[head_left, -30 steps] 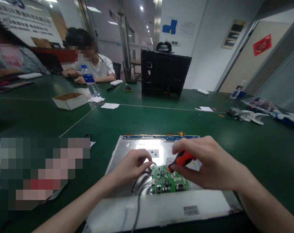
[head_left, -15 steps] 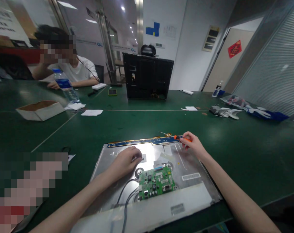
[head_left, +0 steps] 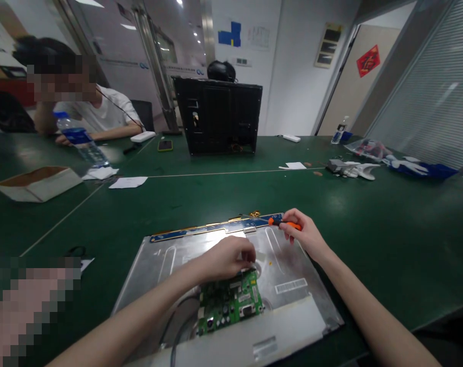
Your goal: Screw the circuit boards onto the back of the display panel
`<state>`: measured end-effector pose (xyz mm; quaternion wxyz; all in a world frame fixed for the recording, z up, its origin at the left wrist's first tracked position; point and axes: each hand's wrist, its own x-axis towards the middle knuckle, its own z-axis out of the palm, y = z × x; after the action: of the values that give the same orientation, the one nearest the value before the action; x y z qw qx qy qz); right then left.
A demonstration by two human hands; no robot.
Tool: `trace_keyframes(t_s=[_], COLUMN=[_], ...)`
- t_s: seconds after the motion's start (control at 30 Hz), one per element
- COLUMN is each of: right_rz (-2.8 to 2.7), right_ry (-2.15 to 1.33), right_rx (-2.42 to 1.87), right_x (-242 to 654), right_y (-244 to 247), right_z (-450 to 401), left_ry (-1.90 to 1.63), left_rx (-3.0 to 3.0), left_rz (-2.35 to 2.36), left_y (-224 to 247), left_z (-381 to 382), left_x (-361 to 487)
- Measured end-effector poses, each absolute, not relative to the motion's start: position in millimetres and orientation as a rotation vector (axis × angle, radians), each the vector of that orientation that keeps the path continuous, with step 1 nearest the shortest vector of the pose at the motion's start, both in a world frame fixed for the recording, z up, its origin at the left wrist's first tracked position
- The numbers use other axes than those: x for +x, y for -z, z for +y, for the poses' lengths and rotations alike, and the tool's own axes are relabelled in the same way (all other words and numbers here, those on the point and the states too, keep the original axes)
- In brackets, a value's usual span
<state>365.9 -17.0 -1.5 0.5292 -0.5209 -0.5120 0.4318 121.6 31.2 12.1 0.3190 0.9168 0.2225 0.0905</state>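
Note:
A silvery metal display panel (head_left: 292, 265) lies on the table with a green circuit board (head_left: 235, 300) on it. Along its far edge runs a narrow blue circuit strip (head_left: 200, 232). My left hand (head_left: 231, 257) is at the board's far edge, its fingers curled together near the connector there; whatever lies between the fingertips is hidden. In my right hand (head_left: 302, 232) is a screwdriver (head_left: 290, 225) with an orange and black handle, its shaft pointing left over the blue strip. Dark cables (head_left: 173, 331) leave the board's left side.
A black monitor housing (head_left: 219, 117) stands upright at the back. An open cardboard box (head_left: 40, 188), a tilted water bottle (head_left: 82, 140) and papers (head_left: 128, 182) are on the left. Gloves (head_left: 353, 169) lie at the right. Another person (head_left: 109, 109) sits across the table.
My left hand has moved right, from the bare panel to the green board's far edge. The right hand still holds the screwdriver. The camera view has shifted a little.

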Motion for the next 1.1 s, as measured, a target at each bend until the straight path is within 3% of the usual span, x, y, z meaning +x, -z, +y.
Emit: trace_keyframes(t_s=[0.17, 0.63, 0.93, 1.1], right_rz=[-1.259, -1.335, -1.279, -1.131], right_ry=[-1.035, -0.880, -0.763, -0.696], right_rx=[-1.207, -1.190, -1.120, -1.105], right_x=[365, 356, 362, 354], right_y=[2, -10, -48, -37], right_z=[-20, -29, -4, -9], left_ry=[-0.092, -0.151, -0.143, -0.171], left_rx=[2.280, 2.146, 2.103, 2.100], left_rz=[0.480, 0.424, 0.450, 0.431], left_y=[-3, 3, 8, 8], left_z=[37, 42, 47, 47], left_x=[129, 126, 123, 123])
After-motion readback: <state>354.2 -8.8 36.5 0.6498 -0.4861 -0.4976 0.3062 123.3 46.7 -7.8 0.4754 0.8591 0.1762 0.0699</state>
